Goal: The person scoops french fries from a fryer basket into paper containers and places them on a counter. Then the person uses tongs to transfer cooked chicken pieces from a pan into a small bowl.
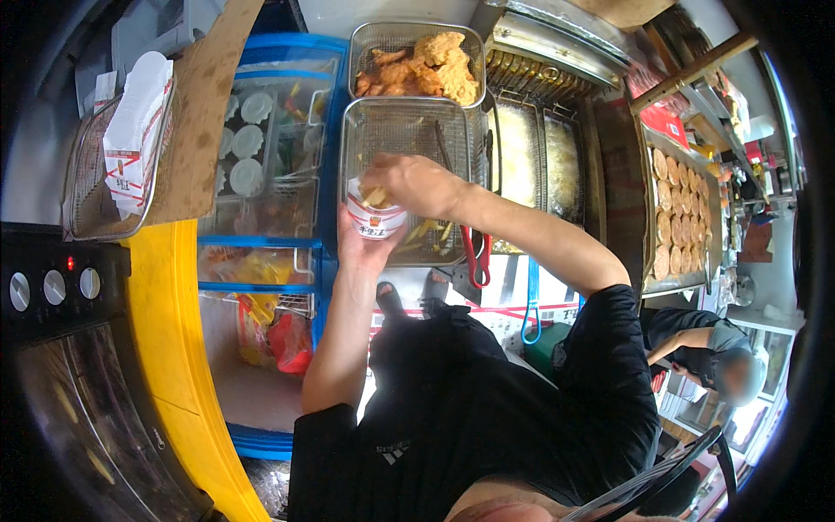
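Observation:
My left hand [368,245] holds a printed white paper cup [373,218] from below and the sides, over a wire mesh basket [417,121]. At the cup's mouth, my right hand [411,186] has its fingers bent down over some French fries [375,197]; whether it grips any is hidden. Loose fries [424,230] lie in the basket below. Tongs with red handles [479,261] rest at the basket's near right corner. Behind, another wire basket [353,62] holds fried chicken pieces [417,72].
Right of the baskets is a deep fryer with bubbling oil [518,163]. Farther right, round patties [678,215] cover a tray, and a co-worker [691,346] stands beyond. On the left are a glass-topped blue freezer [258,241] and a basket of folded paper cartons [134,130].

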A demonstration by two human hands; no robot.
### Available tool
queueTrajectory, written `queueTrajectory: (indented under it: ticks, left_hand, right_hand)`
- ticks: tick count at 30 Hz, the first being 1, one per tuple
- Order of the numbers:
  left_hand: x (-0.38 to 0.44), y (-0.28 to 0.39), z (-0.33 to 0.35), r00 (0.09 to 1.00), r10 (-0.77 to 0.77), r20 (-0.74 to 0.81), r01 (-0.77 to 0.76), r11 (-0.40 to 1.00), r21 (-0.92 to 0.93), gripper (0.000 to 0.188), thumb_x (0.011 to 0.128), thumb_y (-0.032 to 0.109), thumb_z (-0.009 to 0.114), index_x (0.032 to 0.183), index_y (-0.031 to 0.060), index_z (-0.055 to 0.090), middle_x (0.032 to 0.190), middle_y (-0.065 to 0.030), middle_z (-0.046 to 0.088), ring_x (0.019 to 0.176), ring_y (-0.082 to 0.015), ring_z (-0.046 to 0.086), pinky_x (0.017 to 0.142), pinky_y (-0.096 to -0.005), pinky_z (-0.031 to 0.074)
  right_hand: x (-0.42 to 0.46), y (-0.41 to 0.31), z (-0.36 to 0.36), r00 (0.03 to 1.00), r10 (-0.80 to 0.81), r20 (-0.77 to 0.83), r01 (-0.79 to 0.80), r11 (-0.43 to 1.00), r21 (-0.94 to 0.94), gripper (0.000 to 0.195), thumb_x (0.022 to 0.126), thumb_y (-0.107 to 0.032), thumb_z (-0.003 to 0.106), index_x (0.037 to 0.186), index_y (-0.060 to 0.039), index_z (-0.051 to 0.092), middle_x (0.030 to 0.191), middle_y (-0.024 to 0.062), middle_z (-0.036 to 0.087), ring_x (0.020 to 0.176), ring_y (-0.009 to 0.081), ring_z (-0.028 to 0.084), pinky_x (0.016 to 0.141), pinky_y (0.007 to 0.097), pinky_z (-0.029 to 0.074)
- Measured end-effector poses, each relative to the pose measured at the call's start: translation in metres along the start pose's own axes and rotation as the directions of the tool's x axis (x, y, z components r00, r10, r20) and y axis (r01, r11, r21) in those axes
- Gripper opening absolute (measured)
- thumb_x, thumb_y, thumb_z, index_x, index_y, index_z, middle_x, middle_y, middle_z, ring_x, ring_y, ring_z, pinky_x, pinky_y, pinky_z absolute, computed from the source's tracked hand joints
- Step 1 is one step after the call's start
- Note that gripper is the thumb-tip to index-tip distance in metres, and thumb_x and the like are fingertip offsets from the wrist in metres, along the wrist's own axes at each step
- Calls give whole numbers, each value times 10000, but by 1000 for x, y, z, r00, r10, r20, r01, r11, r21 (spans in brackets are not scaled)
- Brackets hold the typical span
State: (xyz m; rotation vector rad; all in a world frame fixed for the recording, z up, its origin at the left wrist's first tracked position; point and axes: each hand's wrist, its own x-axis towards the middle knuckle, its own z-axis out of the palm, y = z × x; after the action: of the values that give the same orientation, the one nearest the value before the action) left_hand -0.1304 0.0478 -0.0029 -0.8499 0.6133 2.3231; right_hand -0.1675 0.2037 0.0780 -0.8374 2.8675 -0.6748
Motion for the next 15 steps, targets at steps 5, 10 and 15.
queueTrajectory:
  ticks: [5,10,15]
  left_hand:
    - [-1,2,-7,999,10,40,-7,998,-68,574,1009,592,304,1386,196,479,1375,-107,532,1253,-326,499,1003,-560,443]
    - [-3,2,-5,1000,19,23,-18,999,-51,565,999,593,339,1383,201,474,1363,-105,538,1255,-315,501,1017,-559,431]
    - [-5,1,-7,997,73,-8,-73,997,-39,568,989,583,378,1404,203,457,1363,-106,540,1255,-315,503,1025,-556,423]
  right_hand:
    - [-5,-3,-9,999,21,48,-23,999,22,307,829,-163,666,1123,-76,684,1139,151,647,972,358,663,857,428,546]
    - [-7,-9,-1,992,-84,-99,81,996,-33,300,834,-246,688,1089,-89,695,1106,163,662,993,335,655,871,415,539]
    - [-1,-23,-5,997,64,-37,-63,998,29,215,817,-210,690,971,-61,687,975,154,705,894,307,691,792,395,559]
